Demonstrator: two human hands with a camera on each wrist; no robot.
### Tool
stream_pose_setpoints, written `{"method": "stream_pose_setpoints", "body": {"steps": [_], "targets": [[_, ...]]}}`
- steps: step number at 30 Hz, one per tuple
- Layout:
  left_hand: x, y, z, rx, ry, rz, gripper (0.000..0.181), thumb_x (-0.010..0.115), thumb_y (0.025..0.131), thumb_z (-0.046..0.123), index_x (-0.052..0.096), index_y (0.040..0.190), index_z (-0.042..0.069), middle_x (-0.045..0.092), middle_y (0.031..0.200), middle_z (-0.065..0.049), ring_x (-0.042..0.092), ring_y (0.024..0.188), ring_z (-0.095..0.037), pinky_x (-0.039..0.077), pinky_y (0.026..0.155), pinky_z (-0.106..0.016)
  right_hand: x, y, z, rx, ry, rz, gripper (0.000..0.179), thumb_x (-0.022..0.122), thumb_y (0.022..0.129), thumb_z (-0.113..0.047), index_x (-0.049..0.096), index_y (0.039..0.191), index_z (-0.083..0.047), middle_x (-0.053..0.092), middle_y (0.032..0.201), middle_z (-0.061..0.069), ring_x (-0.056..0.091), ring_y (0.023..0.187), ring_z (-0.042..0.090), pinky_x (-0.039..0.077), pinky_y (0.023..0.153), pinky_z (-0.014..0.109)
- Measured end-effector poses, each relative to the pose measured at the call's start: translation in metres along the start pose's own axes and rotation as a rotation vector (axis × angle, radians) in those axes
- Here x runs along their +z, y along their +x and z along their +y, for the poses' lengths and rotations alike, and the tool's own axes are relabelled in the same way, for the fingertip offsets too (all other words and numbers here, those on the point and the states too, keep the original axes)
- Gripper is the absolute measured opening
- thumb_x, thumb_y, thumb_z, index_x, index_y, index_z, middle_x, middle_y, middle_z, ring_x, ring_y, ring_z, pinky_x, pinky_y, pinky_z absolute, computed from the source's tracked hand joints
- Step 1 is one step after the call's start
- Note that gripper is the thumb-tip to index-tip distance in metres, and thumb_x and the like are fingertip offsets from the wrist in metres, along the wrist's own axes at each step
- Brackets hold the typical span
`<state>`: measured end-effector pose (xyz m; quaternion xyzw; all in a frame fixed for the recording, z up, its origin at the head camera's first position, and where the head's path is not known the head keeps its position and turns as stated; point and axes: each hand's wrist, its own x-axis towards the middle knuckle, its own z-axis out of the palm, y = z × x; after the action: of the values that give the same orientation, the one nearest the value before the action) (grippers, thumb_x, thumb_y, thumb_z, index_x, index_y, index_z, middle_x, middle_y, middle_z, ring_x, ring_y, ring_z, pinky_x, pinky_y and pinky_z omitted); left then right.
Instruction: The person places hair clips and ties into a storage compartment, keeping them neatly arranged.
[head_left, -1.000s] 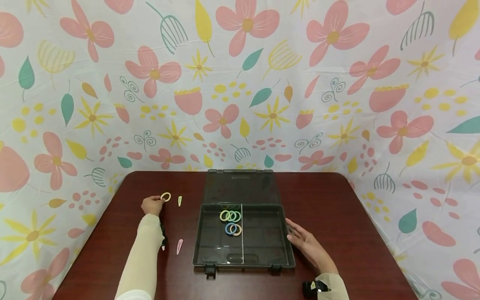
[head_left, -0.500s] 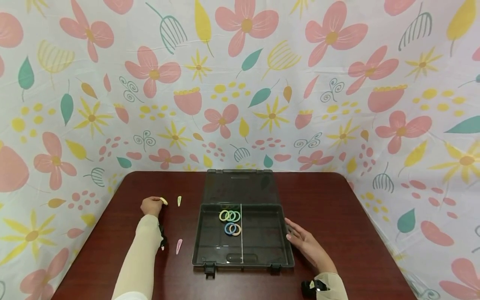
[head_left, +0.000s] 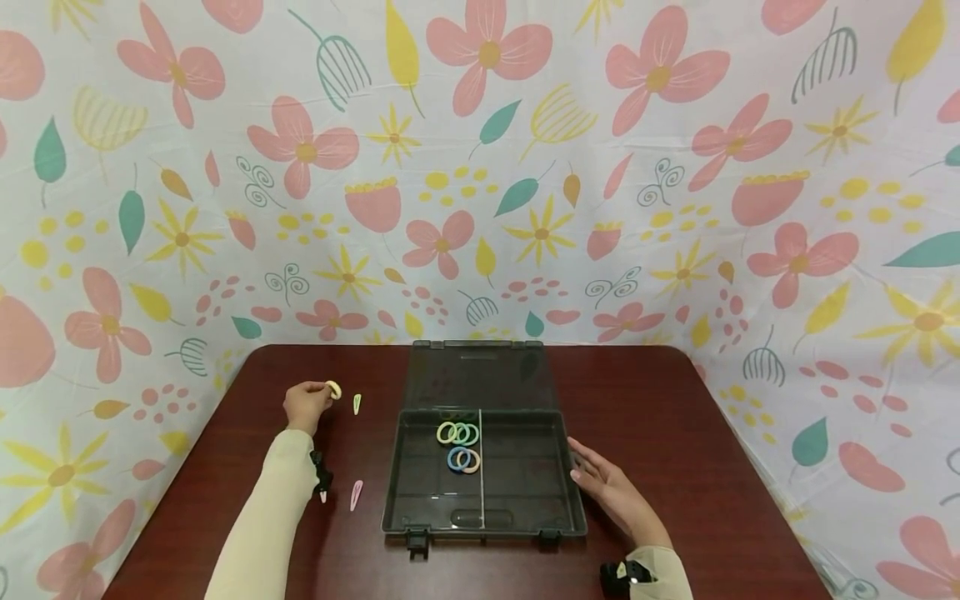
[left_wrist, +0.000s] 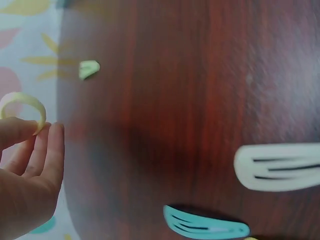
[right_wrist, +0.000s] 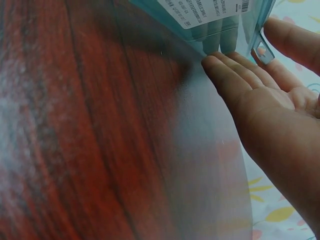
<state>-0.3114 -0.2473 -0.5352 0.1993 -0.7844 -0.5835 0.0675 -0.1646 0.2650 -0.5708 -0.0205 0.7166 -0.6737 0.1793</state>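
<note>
My left hand [head_left: 303, 406] pinches a pale yellow hair tie [head_left: 333, 389] between thumb and fingertips at the back left. The left wrist view shows this ring standing up from the fingertips. My right hand [head_left: 617, 498] lies along the right wall of a smoky, see-through box [head_left: 528, 467], its straight fingers touching the outside. In the right wrist view the fingertips meet the wall beside a white label [right_wrist: 192, 12]. Green and yellow hair ties [head_left: 457, 433] overlap in the left compartment, with a blue hair tie [head_left: 456, 459] and a peach hair tie [head_left: 472, 463] in front.
The box's lid [head_left: 480, 375] is folded back behind it, and a thin divider [head_left: 482, 492] splits it. Left of it lie a yellow-green snap clip [head_left: 357, 404] and a pink snap clip [head_left: 356, 496]. The left wrist view shows white [left_wrist: 280, 167] and teal snap clips [left_wrist: 205, 224].
The hair tie in my left hand has turned from facing the head camera to a steeper tilt, and that hand has shifted slightly. My right hand stays at the box.
</note>
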Motion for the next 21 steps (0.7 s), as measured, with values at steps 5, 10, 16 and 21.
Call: {"method": "stream_pose_setpoints", "body": {"steps": [5, 10, 16, 21], "targets": [[0.004, -0.006, 0.012, 0.029, -0.097, -0.058, 0.029, 0.06, 0.092, 0.001, 0.059, 0.117, -0.015, 0.064, 0.104, -0.024, 0.071, 0.08, -0.022, 0.056, 0.086, -0.043, 0.002, 0.0, -0.001, -0.007, -0.006, 0.003, 0.061, 0.051, 0.101, -0.019, 0.021, 0.155, -0.018, 0.008, 0.16, 0.011, 0.003, 0.145, 0.039, 0.02, 0.114, 0.06], [0.013, -0.017, 0.02, 0.04, -0.212, -0.106, 0.029, 0.062, 0.09, -0.006, 0.057, 0.115, -0.019, 0.065, 0.089, -0.013, 0.069, 0.067, -0.013, 0.059, 0.077, -0.034, 0.002, 0.0, -0.002, -0.005, -0.009, 0.013, 0.061, 0.052, 0.101, -0.019, 0.023, 0.154, -0.019, 0.008, 0.16, 0.011, 0.003, 0.145, 0.039, 0.019, 0.114, 0.06], [0.022, -0.036, 0.02, -0.003, -0.3, -0.213, 0.032, 0.062, 0.09, -0.005, 0.054, 0.119, -0.018, 0.062, 0.091, -0.01, 0.067, 0.07, -0.009, 0.058, 0.082, -0.034, 0.002, 0.001, 0.0, 0.0, -0.015, 0.032, 0.061, 0.053, 0.1, -0.019, 0.024, 0.154, -0.019, 0.01, 0.16, 0.009, 0.004, 0.145, 0.038, 0.02, 0.114, 0.06], [0.029, -0.056, 0.023, -0.038, -0.356, -0.296, 0.032, 0.06, 0.091, -0.006, 0.053, 0.12, -0.017, 0.059, 0.101, -0.013, 0.067, 0.074, -0.009, 0.057, 0.084, -0.032, 0.002, 0.001, 0.0, 0.003, -0.006, 0.032, 0.061, 0.053, 0.1, -0.02, 0.025, 0.154, -0.02, 0.011, 0.16, 0.009, 0.005, 0.145, 0.037, 0.02, 0.114, 0.06]]}}
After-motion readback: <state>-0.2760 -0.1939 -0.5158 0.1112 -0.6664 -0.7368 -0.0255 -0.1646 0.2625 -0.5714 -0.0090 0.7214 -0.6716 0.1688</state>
